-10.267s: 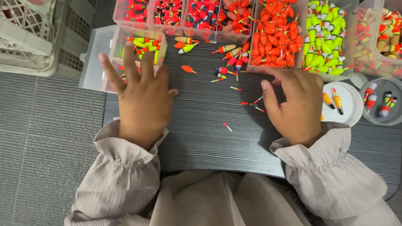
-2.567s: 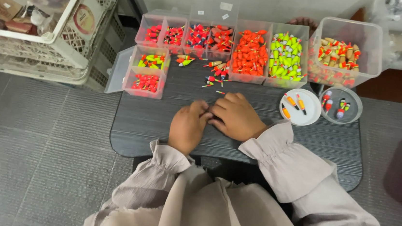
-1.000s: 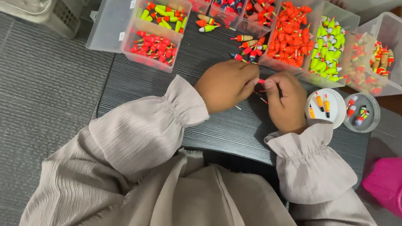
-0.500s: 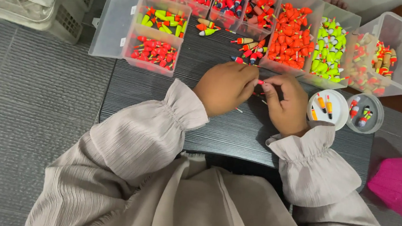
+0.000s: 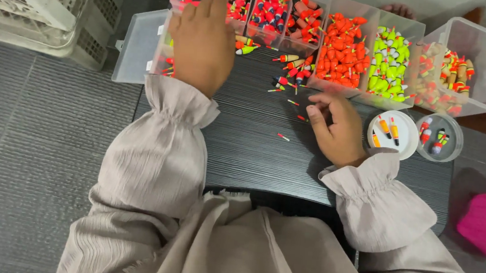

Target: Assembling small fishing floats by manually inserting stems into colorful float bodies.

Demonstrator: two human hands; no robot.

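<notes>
Now my left hand (image 5: 203, 39) is over the small tray (image 5: 139, 45), and my right hand (image 5: 337, 127) rests on the table (image 5: 241, 154).

Most floats are already sorted: red ones, an orange heap (image 5: 344, 49) and a green heap (image 5: 390, 64) fill the box compartments, and a few sit in the white lid (image 5: 392, 135) and the clear cup (image 5: 439, 136). A loose cluster (image 5: 292, 76) is left on the table just before the box, with single pieces (image 5: 283, 137) nearer me. My left hand lies flat, fingers spread, covering the tray's floats; whether it grips one I cannot tell. My right hand is loosely curled, fingertips beside the loose floats, nothing clearly held. Half a second ago both hands met at the table's middle, working one piece; since then the left has reached out to the tray, and the right stayed near.
</notes>
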